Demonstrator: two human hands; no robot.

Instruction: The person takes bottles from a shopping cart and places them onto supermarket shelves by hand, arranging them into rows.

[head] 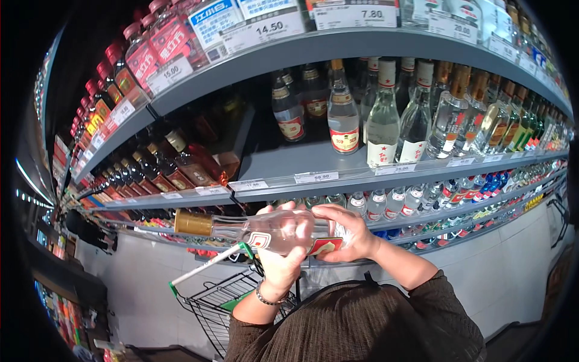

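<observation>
A clear glass liquor bottle (291, 226) with a gold cap (193, 222) lies sideways before my chest, its neck pointing left. My left hand (282, 262) grips the bottle's middle from below, with fingertips showing behind the glass. Around its base closes my right hand (350, 231), thumb and fingers on opposite sides. Part of a red and gold label (326, 245) shows beside the right fingers; the rest is hidden. Behind the bottle runs a grey shelf (280, 160), where a similar clear bottle with a red and white label (344, 122) stands upright.
A wire shopping cart (217, 301) with a green-ended handle (208, 267) stands to my left. Bottles with white caps (384, 117) crowd the shelf's right side. Dark brown bottles (167, 169) line its left side. A higher shelf edge (289, 52) juts out above, bearing price tags.
</observation>
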